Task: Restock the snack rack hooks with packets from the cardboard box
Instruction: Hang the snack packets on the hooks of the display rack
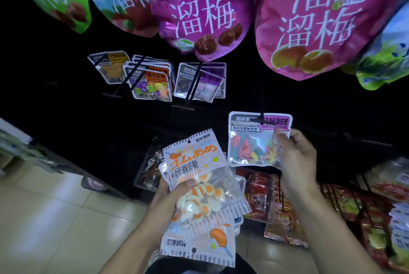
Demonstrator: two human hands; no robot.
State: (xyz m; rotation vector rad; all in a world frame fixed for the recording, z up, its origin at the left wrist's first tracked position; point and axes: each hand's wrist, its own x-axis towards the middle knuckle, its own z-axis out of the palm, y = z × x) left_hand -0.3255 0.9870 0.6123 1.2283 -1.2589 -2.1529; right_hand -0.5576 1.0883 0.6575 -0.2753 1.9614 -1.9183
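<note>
My left hand grips a stack of white egg-gummy packets, low in the middle of the view. My right hand pinches the right edge of a clear packet of coloured gummies. That packet's top sits at a black hook on the dark rack. No cardboard box is in view.
Other small packets hang on hooks up the rack. Large plum bags hang close overhead. Red snack packs fill wire racks at lower right. A clear bin sits behind my left hand. Tiled floor lies at the left.
</note>
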